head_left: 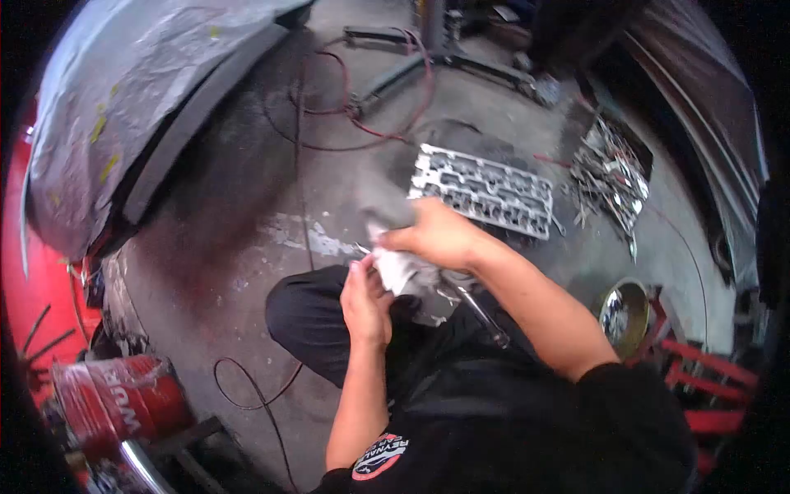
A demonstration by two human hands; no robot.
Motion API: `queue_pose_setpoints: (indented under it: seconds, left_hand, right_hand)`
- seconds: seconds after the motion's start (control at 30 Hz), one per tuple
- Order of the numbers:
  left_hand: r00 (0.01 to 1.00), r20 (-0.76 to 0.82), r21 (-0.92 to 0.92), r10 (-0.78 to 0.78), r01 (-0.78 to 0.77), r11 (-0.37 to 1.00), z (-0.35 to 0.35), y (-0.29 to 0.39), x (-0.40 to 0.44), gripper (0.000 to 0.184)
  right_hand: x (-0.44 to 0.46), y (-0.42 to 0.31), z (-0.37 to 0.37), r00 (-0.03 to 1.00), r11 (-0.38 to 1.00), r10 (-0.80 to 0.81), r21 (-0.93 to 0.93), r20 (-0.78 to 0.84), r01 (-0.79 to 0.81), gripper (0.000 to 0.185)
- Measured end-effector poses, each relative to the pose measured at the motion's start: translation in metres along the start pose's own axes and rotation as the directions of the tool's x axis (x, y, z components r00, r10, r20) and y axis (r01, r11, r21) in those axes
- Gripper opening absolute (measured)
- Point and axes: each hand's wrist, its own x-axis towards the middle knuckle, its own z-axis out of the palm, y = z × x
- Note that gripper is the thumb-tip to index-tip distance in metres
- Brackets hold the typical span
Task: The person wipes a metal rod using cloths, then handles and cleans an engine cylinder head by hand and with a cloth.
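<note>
Near the middle of the view, my right hand (432,236) grips a whitish cloth (395,270), its fingers blurred. My left hand (364,303) is just left of the cloth, fingers bent together against its edge and against a small shiny tip. A metal tool with a dark end (481,317) sticks out below the cloth toward my lap; how it is held is hidden. Beyond my right hand, a silver cylinder head (485,191) lies on the floor.
A pile of metal tools (611,177) lies at the right. A round metal bowl (623,317) stands lower right, by red metal parts (716,420). A red bucket (123,403) is lower left. Covered vehicles flank both sides. A red hose (428,86) curls near a stand's legs (485,70).
</note>
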Motion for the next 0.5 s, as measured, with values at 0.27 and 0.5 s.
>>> queue_pose_setpoints:
  seconds: [0.27,0.5]
  left_hand:
    - [0.93,0.294,-0.444,0.223,-0.074,0.893,-0.056,0.002,0.021,0.054]
    - [0.932,0.259,-0.57,0.253,-0.064,0.819,-0.058,0.054,-0.008,0.07]
  right_hand:
    - [0.001,0.017,0.076,0.99,0.986,-0.084,0.154,0.114,0.066,0.038]
    - [0.001,0.046,0.003,0.961,0.602,0.212,0.799,-0.179,0.016,0.023]
